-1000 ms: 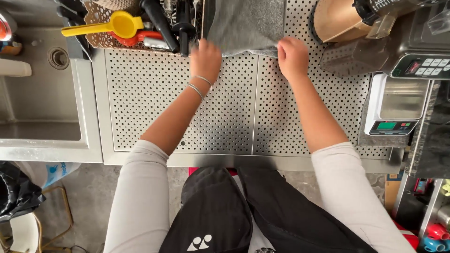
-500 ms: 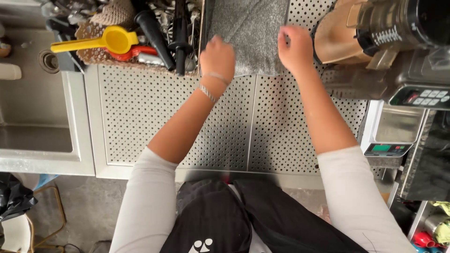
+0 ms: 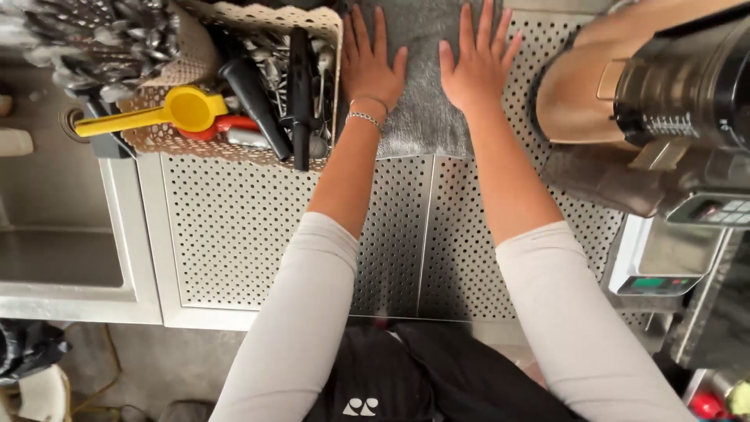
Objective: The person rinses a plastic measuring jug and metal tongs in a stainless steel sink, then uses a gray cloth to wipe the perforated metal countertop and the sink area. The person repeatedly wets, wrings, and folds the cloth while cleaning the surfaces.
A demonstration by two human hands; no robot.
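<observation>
While both lie flat, left hand [image 3: 369, 64], right hand [image 3: 473, 66], grip spread, on nubby grey cloth [image 3: 422, 117], perforated steel counter [image 3: 258, 227].

Left hand [image 3: 369, 64]: flat on grey cloth [image 3: 422, 117], upper centre.
Right hand [image 3: 474, 66]: flat beside it.
Utensil basket [image 3: 195, 144]: upper left.

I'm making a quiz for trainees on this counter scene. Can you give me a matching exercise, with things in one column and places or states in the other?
Things:
1. grey cloth
2. yellow citrus squeezer
3. small scale
4. hands (left hand, right hand)

Places or states:
A. right edge of the counter
B. in the perforated basket
C. flat, fingers spread
D. lying under both palms

Pairs: 1-D, 2-B, 3-A, 4-C
</observation>
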